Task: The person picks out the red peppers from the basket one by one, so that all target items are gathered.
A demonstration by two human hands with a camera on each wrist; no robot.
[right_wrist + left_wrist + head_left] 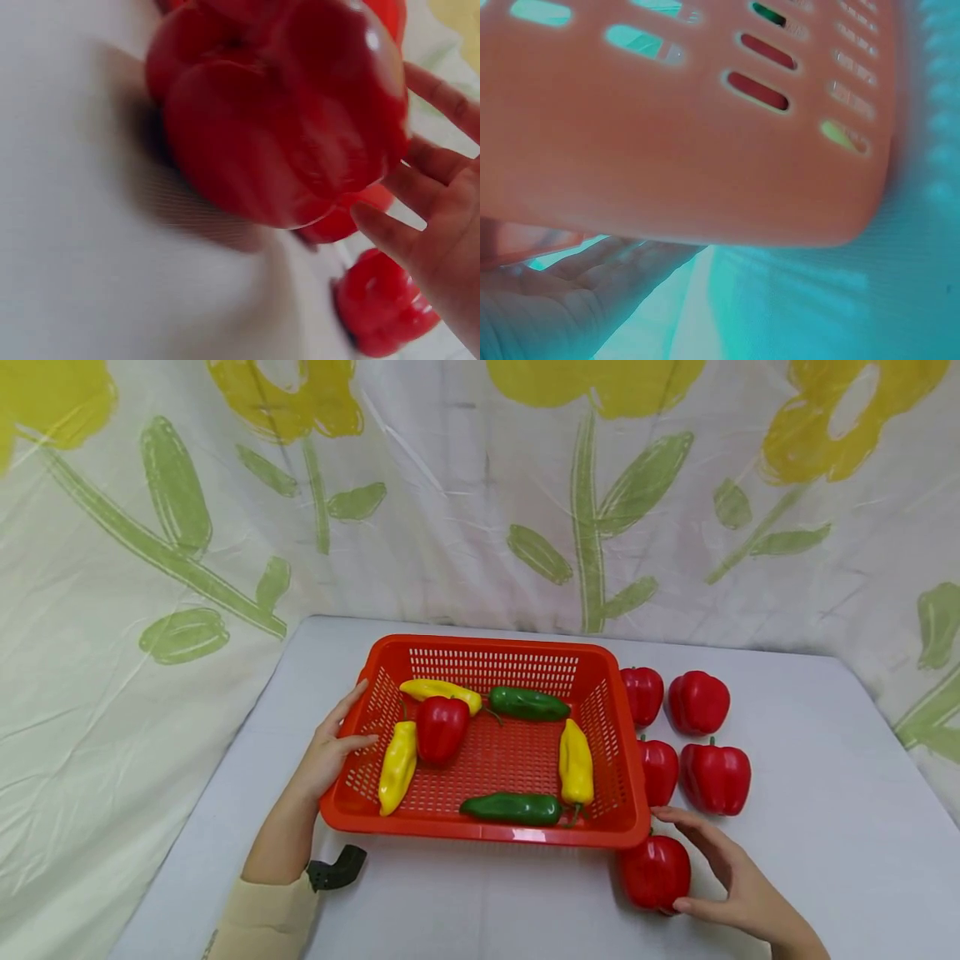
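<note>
A red plastic basket stands on the white table. My left hand grips its left rim, thumb over the edge and fingers along the outside; the left wrist view shows this hand below the basket's side wall. By the basket's front right corner lies a red bell pepper. My right hand is spread around that pepper's right side, thumb tip at its lower edge and fingertips near the basket corner. In the right wrist view the fingers are apart beside the bell pepper.
Inside the basket lie another red bell pepper, yellow peppers and green peppers. Several more red bell peppers stand along its right side. A flowered cloth hangs behind the table. A black device sits at my left wrist.
</note>
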